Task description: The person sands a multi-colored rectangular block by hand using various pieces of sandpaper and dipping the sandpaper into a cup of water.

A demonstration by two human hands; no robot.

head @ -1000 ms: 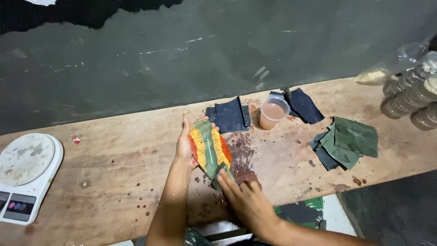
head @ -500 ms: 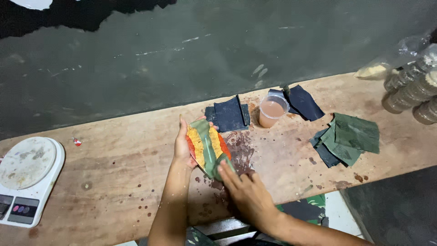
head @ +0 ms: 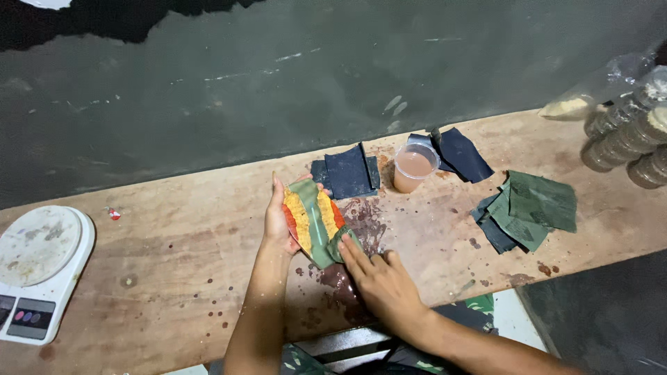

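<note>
Left hand: the left hand (head: 278,222) sits in the middle of the frame, palm turned up, cradling a leaf wrap (head: 316,221) from the left side; the fingers are curled loosely around its edge, gripping it.
Right hand: the right hand (head: 381,285), lower centre, lies flat and open; its fingertips (head: 345,244) press the lower end of the wrap's green fold.
Leaf wrap: a green leaf strip lying lengthwise, with yellow crumbly filling and orange-red patches on both sides, held just above the tabletop (head: 174,243).
Stain: dark reddish smears (head: 361,222) on the wood just right of the wrap and under the right hand.
Cup: a small plastic cup (head: 415,167) with a pinkish-brown liquid, upper centre-right.
Dark leaf pieces: one stack (head: 349,171) just left of the cup, another (head: 460,154) just right of it.
Green leaf pile: folded pieces (head: 531,208) at the right.
Scale: a white kitchen scale (head: 38,267) at the left edge.
Jars: stacked round containers (head: 625,135) at the upper right edge.
</note>
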